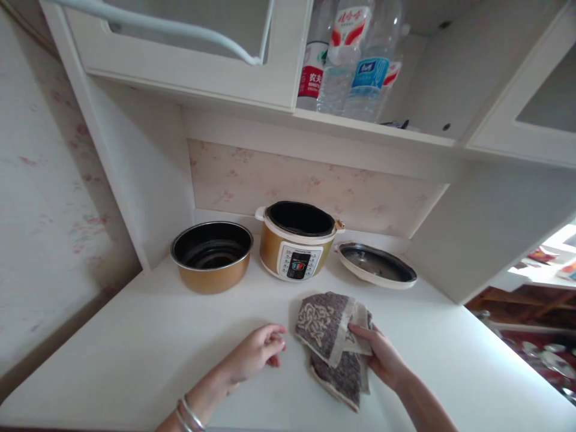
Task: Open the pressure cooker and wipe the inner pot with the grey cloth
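My right hand grips a folded grey-brown towel with a beige pattern and pale border, thumb on top and the other fingers underneath. Part of the towel hangs down toward the white counter. To its left, my left hand is over the counter, empty, its fingers loosely bent and a little apart. Behind my hands stands a gold and white electric cooker without its lid, dark inside. A gold pot with a black interior is left of it. The detached lid lies on the right, inner side up.
The white counter runs under everything. Above it, a cabinet shelf holds several plastic bottles. Side panels close in the counter's back corners. At far right is another surface with clutter.
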The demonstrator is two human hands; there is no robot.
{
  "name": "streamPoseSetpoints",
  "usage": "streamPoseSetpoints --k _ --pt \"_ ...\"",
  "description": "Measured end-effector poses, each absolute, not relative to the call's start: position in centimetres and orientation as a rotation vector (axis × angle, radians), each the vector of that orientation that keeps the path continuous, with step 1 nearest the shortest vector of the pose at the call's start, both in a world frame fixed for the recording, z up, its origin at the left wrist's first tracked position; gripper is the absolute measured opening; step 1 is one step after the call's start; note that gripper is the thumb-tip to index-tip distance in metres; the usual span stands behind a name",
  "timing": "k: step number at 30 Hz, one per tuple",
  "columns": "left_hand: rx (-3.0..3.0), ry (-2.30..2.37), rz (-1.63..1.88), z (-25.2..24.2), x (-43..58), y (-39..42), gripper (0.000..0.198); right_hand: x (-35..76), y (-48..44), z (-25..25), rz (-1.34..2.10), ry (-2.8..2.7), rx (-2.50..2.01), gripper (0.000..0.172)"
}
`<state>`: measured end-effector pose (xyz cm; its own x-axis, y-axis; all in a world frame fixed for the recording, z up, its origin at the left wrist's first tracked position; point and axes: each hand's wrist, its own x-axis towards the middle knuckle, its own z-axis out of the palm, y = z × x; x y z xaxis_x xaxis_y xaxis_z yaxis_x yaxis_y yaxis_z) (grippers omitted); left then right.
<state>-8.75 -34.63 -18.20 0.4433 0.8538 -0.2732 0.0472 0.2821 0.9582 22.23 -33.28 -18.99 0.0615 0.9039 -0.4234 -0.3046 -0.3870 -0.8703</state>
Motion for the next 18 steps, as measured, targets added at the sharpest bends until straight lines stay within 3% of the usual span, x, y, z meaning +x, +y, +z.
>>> streamPoseSetpoints --k 7,12,16,18 --pt "1.136 1.215 0.967 -16.7 -14.4 -34.1 0.034 26.0 -31.2 -17.6 1.263 -0.910 -1.635 0.061" --pt "1.083 1.488 1.317 -15.6 -20.5 -32.8 0.033 24.5 -27.8 -14.9 0.530 -1.317 -1.840 0.038" --pt "0.989 1.648 1.692 -15.0 -25.3 -30.7 0.033 16.7 -26.1 -12.8 0.807 -1.555 -1.494 0.024" --pt "0.965 1.714 1.799 -14.9 -27.2 -29.4 0.037 11.6 -25.2 -12.6 1.100 -1.612 -1.304 0.028"
